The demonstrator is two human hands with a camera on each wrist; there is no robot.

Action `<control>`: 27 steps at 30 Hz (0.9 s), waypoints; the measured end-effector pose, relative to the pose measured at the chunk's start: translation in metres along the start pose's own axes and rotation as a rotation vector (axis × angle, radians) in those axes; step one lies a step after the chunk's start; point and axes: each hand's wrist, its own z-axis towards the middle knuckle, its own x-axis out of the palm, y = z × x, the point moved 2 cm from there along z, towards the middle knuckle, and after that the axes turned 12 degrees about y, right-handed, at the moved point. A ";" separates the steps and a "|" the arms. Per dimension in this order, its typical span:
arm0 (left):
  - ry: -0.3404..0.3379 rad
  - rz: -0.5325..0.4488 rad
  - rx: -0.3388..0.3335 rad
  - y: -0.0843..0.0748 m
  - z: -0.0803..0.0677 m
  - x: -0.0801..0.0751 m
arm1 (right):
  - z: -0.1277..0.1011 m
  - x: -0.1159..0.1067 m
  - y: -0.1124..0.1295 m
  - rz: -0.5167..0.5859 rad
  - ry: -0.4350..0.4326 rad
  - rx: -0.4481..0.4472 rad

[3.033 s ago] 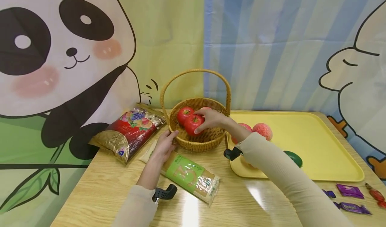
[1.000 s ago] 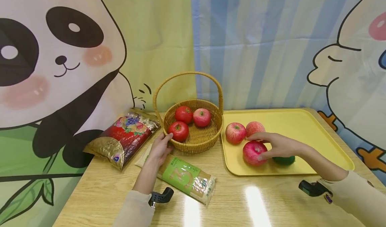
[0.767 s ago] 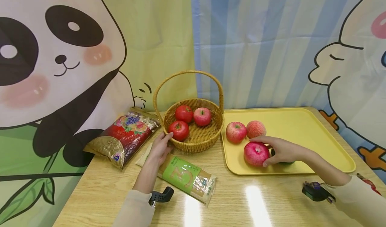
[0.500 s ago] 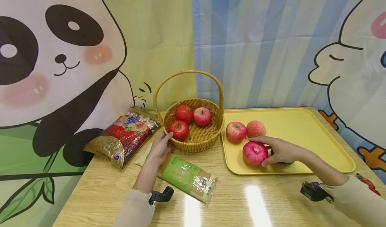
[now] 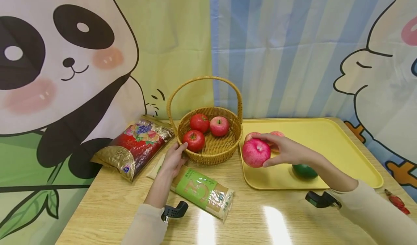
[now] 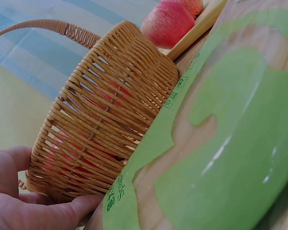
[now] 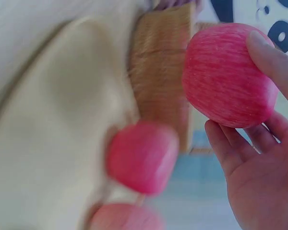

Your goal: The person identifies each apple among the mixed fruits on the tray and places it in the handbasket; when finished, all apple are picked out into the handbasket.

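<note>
While L hand (image 5: 174, 159) grips basket (image 5: 211, 151) rim w/ curled fingers, R hand (image 5: 283, 150), arm outstretched, clasps pink apple (image 5: 256, 152) above tray (image 5: 338, 147).

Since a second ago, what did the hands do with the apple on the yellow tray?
The right hand closed its grip on the pink apple, lifted it off the yellow tray and carried it left, toward the basket. The left hand stayed on the basket's rim. The three fruits inside the basket, the green fruit on the tray and the noodle packet did not move.
</note>
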 end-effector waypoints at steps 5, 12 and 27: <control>-0.010 -0.001 -0.004 -0.001 -0.001 -0.001 | 0.052 -0.003 0.025 0.009 -0.011 0.007; -0.013 -0.003 -0.001 0.000 -0.001 0.000 | 0.117 0.000 0.032 0.016 0.002 0.084; -0.010 -0.016 0.006 0.003 0.003 -0.002 | 0.167 0.023 0.004 -0.244 0.087 0.201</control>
